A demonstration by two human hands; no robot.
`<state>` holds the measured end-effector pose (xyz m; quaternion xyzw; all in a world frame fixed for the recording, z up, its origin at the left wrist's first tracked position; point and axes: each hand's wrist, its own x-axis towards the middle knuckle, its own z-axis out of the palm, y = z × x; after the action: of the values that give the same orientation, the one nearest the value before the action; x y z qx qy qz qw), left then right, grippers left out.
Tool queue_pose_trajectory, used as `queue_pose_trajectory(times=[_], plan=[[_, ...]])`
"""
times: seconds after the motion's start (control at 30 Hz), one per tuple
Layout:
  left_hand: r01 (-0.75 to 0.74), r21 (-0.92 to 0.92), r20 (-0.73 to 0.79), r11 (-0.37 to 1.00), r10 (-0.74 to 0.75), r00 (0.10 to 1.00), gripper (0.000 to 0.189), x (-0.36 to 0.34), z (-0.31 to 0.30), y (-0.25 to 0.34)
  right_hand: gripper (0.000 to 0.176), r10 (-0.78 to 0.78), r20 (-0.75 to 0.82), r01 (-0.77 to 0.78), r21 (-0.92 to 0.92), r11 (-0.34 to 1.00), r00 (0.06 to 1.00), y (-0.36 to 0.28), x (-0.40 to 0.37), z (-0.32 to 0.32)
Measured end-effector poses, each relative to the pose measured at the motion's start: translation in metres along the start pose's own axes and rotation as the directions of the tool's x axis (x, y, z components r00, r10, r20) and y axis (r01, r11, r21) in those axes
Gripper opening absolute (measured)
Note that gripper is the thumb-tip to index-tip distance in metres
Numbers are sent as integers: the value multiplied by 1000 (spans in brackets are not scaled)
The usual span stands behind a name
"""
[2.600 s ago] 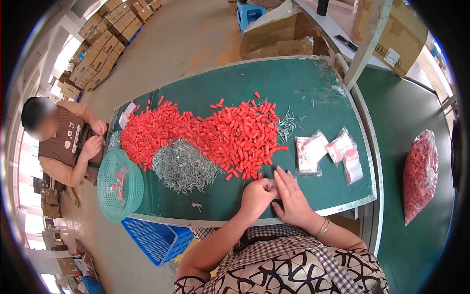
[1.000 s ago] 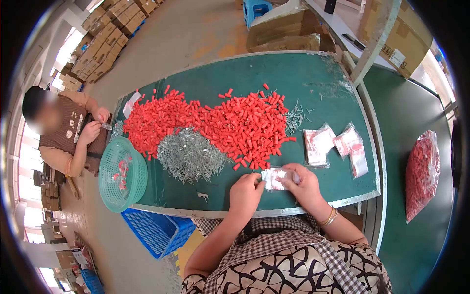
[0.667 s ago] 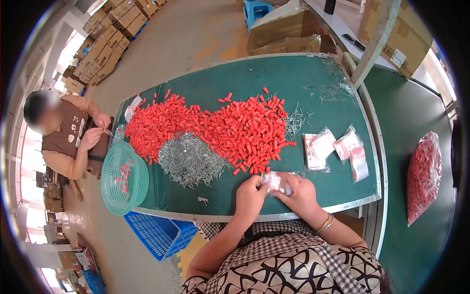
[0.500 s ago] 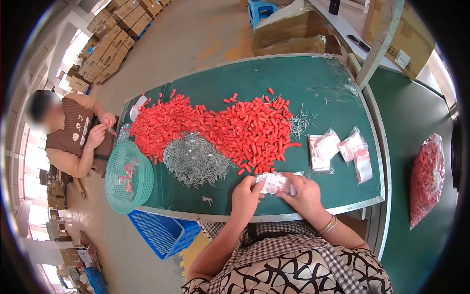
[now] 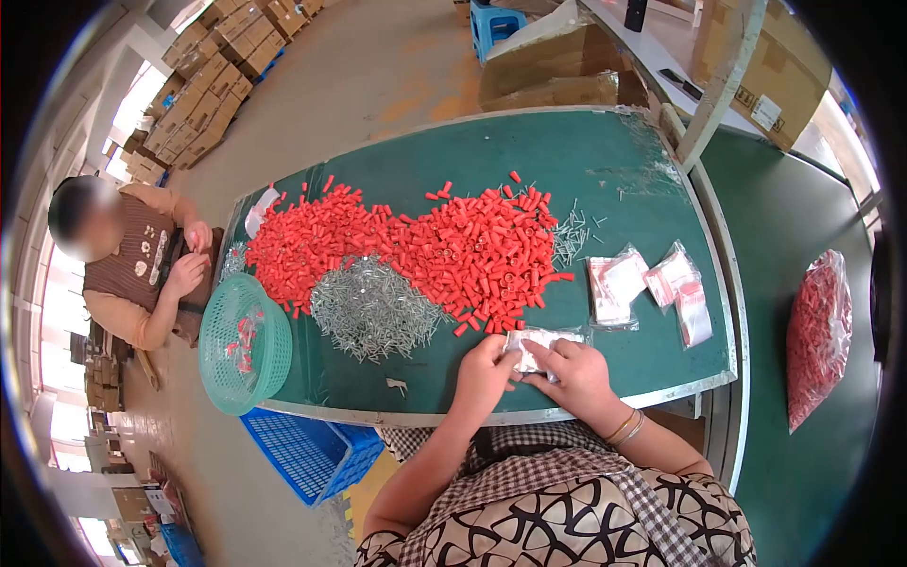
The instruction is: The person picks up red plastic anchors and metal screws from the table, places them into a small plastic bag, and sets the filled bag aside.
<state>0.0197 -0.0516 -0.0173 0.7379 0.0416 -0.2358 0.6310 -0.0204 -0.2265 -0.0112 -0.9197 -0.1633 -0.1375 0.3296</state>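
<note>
At the front edge of the green table, my left hand (image 5: 486,374) pinches the left end of a stack of small clear plastic bags (image 5: 569,335). My right hand (image 5: 574,376) lies over the same stack, its fingers bent onto the bags. Fingers of both hands partly hide the stack. Just beyond them is a big heap of red plastic caps (image 5: 482,250). A mound of small metal screws or nails (image 5: 373,307) lies left of my left hand. More packs of small plastic bags (image 5: 616,283) rest to the right of my right hand.
A green basket (image 5: 276,378) with a few red pieces stands at the table's left corner, near a seated co-worker (image 5: 132,255). Below it is a blue crate (image 5: 307,458). A large bag of red caps (image 5: 820,340) lies on the surface at right.
My right hand has shifted left over the bag stack, closer to my left hand, its fingers now across the bags' face. The view has moved slightly.
</note>
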Motion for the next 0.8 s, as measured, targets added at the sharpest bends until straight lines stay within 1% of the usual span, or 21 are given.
queue_pose_trajectory(times=[0.1,0.13,0.23,0.33,0.43,0.53,0.57,0.63,0.73,0.8], plan=[[35,-50,-29,998,-36,999,16,4,-7,-6,34,-45,-26,44,-19,999,999,1,0,1],[28,5,-39,1000,-28,999,15,3,-9,-3,33,-45,-25,45,-27,999,999,2,0,2],[-30,83,-177,996,45,983,15,0,-13,-8,30,-45,-19,44,-50,998,999,2,-1,3],[-84,151,-296,985,126,947,15,-4,-15,-10,28,-41,-8,41,-63,997,999,2,0,3],[-88,128,-259,988,119,959,15,-3,-18,-8,28,-44,-8,44,-58,997,999,2,0,3],[13,166,-189,986,18,982,16,-5,-16,12,29,-39,-19,38,-33,999,999,1,1,3],[-76,306,-202,949,143,969,17,-3,-16,9,30,-26,-21,26,-27,999,999,0,1,2],[-229,566,-171,792,385,907,20,1,-14,2,34,-14,-26,14,-13,1000,1000,0,1,1],[-269,609,-189,746,465,865,21,-1,-7,2,41,-39,-23,39,7,999,999,0,-1,2],[-300,579,-167,758,470,867,20,0,-3,-4,46,-79,-12,79,6,997,997,0,-2,2]])
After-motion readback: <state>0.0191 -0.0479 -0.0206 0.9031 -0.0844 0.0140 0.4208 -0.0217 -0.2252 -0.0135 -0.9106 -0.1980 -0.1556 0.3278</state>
